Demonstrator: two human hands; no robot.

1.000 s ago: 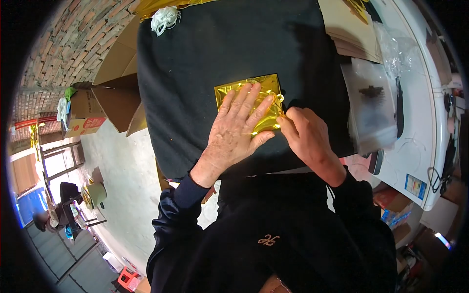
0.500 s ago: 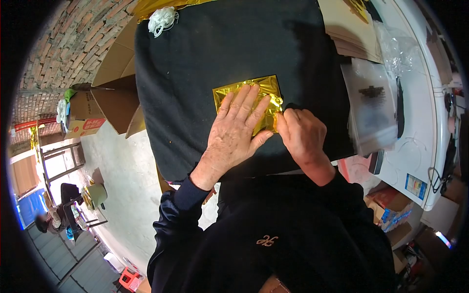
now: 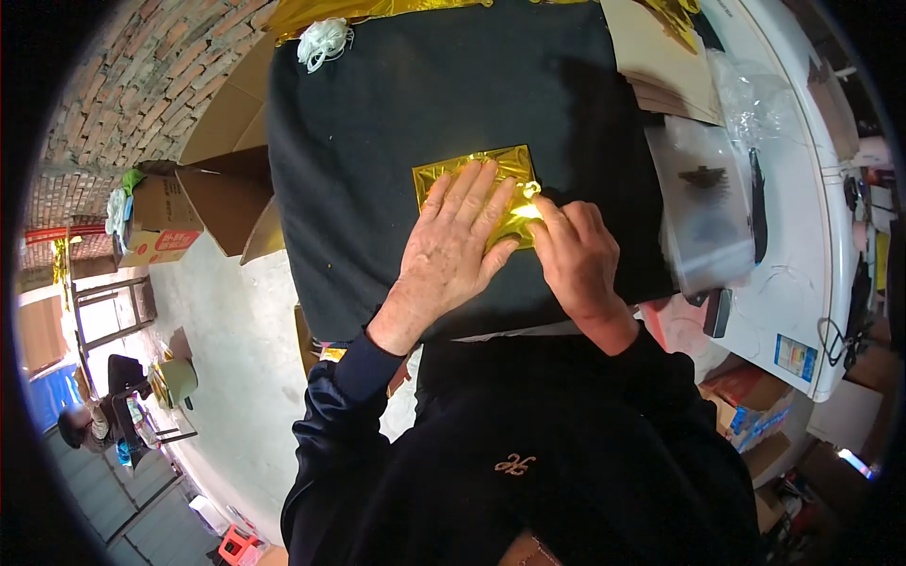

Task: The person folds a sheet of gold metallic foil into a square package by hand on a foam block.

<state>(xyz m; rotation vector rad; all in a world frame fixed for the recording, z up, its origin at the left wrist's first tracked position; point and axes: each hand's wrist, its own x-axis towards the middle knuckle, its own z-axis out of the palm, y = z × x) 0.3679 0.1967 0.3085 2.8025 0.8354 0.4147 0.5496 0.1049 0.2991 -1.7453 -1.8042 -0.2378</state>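
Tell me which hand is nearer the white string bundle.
Left. The left hand, on the gold foil, is below and right of the white string bundle; the right hand, at the foil's edge, is farther right.

Single head view: looked steeply down and forward from head height, near edge of rectangular black cloth-covered table (image 3: 425,104) about mid-frame, both side edges included.
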